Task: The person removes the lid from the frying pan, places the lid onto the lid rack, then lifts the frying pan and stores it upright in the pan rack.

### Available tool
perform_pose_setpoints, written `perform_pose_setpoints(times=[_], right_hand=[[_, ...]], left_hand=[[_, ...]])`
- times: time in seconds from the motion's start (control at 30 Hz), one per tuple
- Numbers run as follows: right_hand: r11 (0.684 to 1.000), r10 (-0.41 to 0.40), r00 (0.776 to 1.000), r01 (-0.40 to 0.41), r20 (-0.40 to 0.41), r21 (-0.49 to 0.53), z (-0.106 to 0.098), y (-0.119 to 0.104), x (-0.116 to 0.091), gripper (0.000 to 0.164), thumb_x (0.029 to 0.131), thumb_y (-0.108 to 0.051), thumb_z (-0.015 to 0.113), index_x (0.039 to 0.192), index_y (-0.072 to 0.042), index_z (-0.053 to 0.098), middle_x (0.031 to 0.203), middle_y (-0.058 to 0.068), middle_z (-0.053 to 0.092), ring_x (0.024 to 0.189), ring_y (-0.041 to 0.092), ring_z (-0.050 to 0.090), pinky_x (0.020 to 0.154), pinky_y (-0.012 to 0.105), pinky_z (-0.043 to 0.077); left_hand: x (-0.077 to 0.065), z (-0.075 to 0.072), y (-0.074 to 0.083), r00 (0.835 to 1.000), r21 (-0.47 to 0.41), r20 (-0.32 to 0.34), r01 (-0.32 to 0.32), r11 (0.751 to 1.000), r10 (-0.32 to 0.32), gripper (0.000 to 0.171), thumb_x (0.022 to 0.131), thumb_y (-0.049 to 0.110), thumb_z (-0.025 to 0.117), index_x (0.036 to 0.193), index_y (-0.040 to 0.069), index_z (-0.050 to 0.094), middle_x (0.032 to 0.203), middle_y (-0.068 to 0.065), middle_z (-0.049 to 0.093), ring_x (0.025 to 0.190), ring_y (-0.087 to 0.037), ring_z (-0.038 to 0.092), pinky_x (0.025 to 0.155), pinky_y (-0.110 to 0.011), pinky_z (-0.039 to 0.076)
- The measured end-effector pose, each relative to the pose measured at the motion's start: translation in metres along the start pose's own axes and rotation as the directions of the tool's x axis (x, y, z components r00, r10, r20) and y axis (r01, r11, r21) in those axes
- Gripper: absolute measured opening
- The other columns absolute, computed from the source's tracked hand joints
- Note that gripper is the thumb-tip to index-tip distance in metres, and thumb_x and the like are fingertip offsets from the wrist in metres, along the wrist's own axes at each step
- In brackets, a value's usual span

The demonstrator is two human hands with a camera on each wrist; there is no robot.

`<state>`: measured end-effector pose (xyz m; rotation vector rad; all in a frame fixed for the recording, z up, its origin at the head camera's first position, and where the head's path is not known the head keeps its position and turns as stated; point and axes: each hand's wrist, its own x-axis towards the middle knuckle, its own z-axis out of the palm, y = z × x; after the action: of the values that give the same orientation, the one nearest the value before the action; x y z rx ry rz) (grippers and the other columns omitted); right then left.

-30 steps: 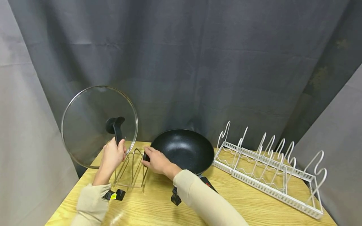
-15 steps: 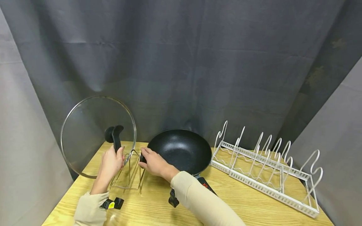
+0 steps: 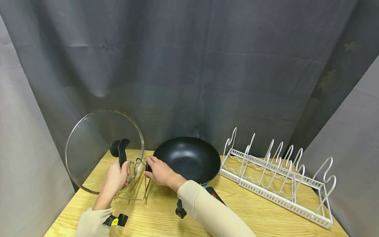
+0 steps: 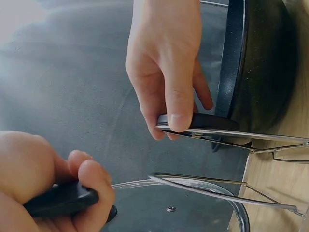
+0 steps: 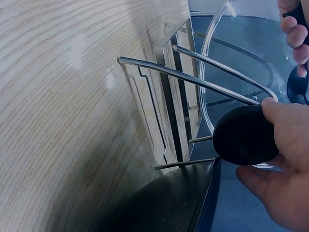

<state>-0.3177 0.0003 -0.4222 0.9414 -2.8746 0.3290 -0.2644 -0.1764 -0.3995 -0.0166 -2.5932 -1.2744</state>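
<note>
My left hand [image 3: 114, 177] grips the black handle [image 3: 122, 152] of a large clear glass lid [image 3: 99, 141] with a metal rim. The lid stands upright, and its lower right rim overlaps the wires of a small metal wire rack [image 5: 188, 78]. With thumb and fingers, my right hand [image 3: 162, 171] pinches a black oval piece [image 5: 245, 135] at the top of the rack's right wire loop. Just behind and to the right of that hand sits a black frying pan [image 3: 189, 159], its inside facing up and its handle [image 3: 214, 194] pointing toward me, partly behind the right sleeve.
On the right of the wooden table [image 3: 254, 217] stands a long white rack [image 3: 272, 194] with several upright wavy dividers. A dark grey curtain [image 3: 189, 65] hangs right behind the table, with paler cloth at both sides.
My left hand has lowered the glass lid, and its rim has come down among the rack's wires. The right hand keeps its hold on the black oval piece. The view has shifted slightly.
</note>
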Motion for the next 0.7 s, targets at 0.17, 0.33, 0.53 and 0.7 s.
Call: perform_pose_setpoints(times=[0.17,0.33,0.53,0.7], right_hand=[[1.0,-0.001,1.0,0.001,0.001,-0.014,0.003,0.0,0.001,0.062,0.098,-0.041,0.047,0.147,-0.008,0.029,0.147,0.009,0.036,0.13,0.02,0.041,0.101,0.035,0.041],[1.0,-0.022,1.0,0.022,-0.021,0.003,0.005,0.0,0.0,0.062,0.097,-0.039,0.049,0.147,-0.008,0.029,0.145,0.008,0.038,0.128,0.02,0.043,0.1,0.034,0.042],[0.999,-0.043,0.998,0.043,-0.043,-0.003,0.005,0.001,0.001,0.061,0.097,-0.038,0.05,0.146,-0.007,0.031,0.143,0.009,0.04,0.127,0.02,0.044,0.099,0.033,0.042],[0.999,-0.044,0.998,0.044,-0.053,0.012,0.004,0.004,0.0,0.062,0.097,-0.038,0.051,0.146,-0.006,0.032,0.144,0.009,0.04,0.127,0.019,0.044,0.099,0.032,0.042]], left_hand=[[-0.001,0.003,-0.004,1.0,-0.014,0.004,0.012,1.0,-0.012,0.036,0.103,0.026,0.038,0.081,0.001,0.052,0.053,-0.005,0.054,0.043,-0.022,0.057,0.041,-0.03,0.047],[-0.003,0.006,-0.006,1.0,-0.031,0.005,0.017,0.999,-0.017,0.03,0.102,0.024,0.041,0.085,0.001,0.05,0.055,-0.005,0.054,0.042,-0.018,0.055,0.04,-0.029,0.048],[-0.002,0.009,-0.009,1.0,-0.016,0.026,0.011,1.0,-0.011,0.026,0.102,0.022,0.04,0.091,0.001,0.048,0.059,-0.004,0.054,0.042,-0.015,0.055,0.041,-0.028,0.048],[-0.002,0.01,-0.011,0.999,-0.036,0.031,0.018,0.999,-0.017,0.029,0.103,0.023,0.039,0.089,0.0,0.049,0.06,-0.005,0.055,0.042,-0.017,0.055,0.042,-0.029,0.049]])
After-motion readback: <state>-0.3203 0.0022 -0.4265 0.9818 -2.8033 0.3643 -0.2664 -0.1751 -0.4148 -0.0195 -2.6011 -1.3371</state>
